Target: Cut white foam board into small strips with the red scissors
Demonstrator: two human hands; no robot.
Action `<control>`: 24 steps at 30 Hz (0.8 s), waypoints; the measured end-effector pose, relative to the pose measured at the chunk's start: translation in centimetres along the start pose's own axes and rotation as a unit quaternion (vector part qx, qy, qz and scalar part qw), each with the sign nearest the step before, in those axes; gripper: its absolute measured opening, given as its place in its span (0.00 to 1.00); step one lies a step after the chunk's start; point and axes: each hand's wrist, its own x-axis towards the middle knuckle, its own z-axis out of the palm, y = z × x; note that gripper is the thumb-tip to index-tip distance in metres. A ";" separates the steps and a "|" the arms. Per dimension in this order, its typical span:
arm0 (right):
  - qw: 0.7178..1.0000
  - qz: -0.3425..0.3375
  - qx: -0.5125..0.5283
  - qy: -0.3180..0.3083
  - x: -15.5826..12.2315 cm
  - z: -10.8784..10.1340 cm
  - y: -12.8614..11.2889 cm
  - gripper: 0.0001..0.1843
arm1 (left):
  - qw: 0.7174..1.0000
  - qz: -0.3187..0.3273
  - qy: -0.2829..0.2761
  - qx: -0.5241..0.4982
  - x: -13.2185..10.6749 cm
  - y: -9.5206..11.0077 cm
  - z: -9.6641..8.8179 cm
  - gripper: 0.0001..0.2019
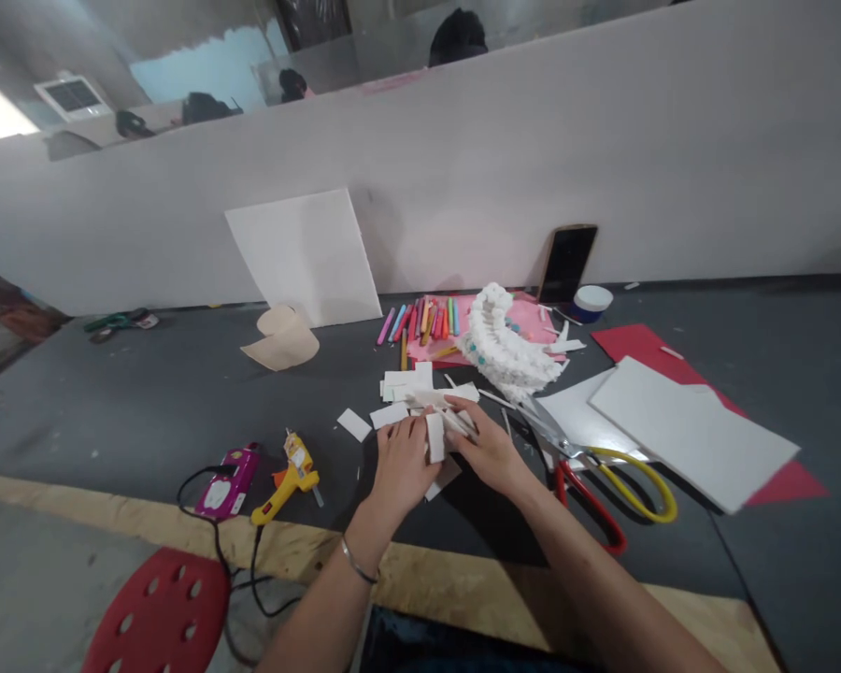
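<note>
Both hands are close together over a heap of white foam board pieces (407, 381) near the table's front. My left hand (407, 463) is closed, with a small white foam board piece (435, 437) upright at its fingertips. My right hand (489, 451) has its fingers curled round several narrow white strips (461, 423). The heap partly hides the fingertips of both hands. A loose white rectangle (354, 424) lies just left of the heap. Large scissors (564, 444) with one red and one yellow handle rest beside my right hand.
A yellow glue gun (289, 479) and a purple box (230, 482) with cables lie left. Behind the heap are coloured pens (427, 320) and a white textured curved piece (508, 350). A phone (567, 264) leans on the wall. White boards (693, 435) lie right; a red stool (161, 612) stands below.
</note>
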 end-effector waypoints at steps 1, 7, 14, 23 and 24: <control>1.000 -0.004 -0.007 0.007 0.0 0.0 0.1 0.27 | 1.000 0.001 0.007 0.003 0.0 0.0 0.0 0.32; 0.998 -0.022 -0.046 0.045 -0.5 -0.7 0.7 0.24 | 0.999 0.020 0.032 -0.018 0.4 -0.6 0.0 0.24; 0.992 -0.047 -0.097 0.059 -1.4 -1.2 0.2 0.19 | 0.965 -0.069 0.142 -0.210 0.6 -2.4 -1.2 0.24; 0.981 -0.069 -0.180 0.025 -0.3 -1.8 -0.6 0.16 | 0.886 -0.197 0.184 -0.378 0.7 -6.1 -2.4 0.23; 0.978 -0.069 -0.195 0.018 0.1 -1.6 -0.6 0.16 | 0.893 -0.196 0.174 -0.367 0.7 -6.2 -2.5 0.22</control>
